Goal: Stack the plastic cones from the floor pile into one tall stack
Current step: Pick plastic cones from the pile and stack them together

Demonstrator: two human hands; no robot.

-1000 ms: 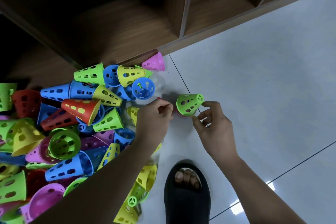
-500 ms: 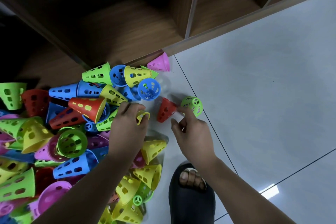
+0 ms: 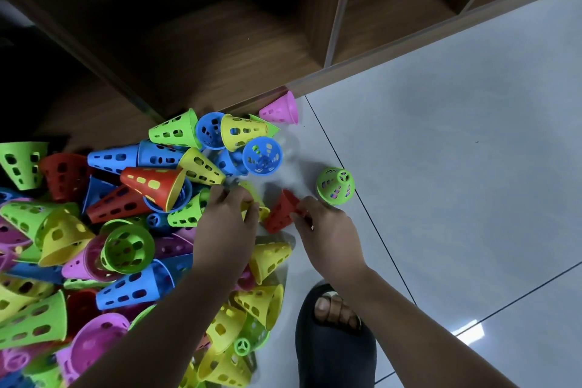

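**Stacking task: a grip on each side**

Pile of cones (image 3: pixel 110 230) heaped on the floor (image 3: pixel 456 135) against a wooden shelf (image 3: pixel 220 50). Green cone (image 3: pixel 335 186) upright just right of the pile. Red cone (image 3: pixel 280 213) pinched by right hand (image 3: pixel 327 233); yellow cone (image 3: pixel 255 202) gripped by left hand (image 3: pixel 225 230). Black slipper (image 3: pixel 333 353) nearest the camera.

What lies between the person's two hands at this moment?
In the head view, a red cone lies between them, pinched by the right hand. A yellow cone, held by the left hand, sits right beside it.
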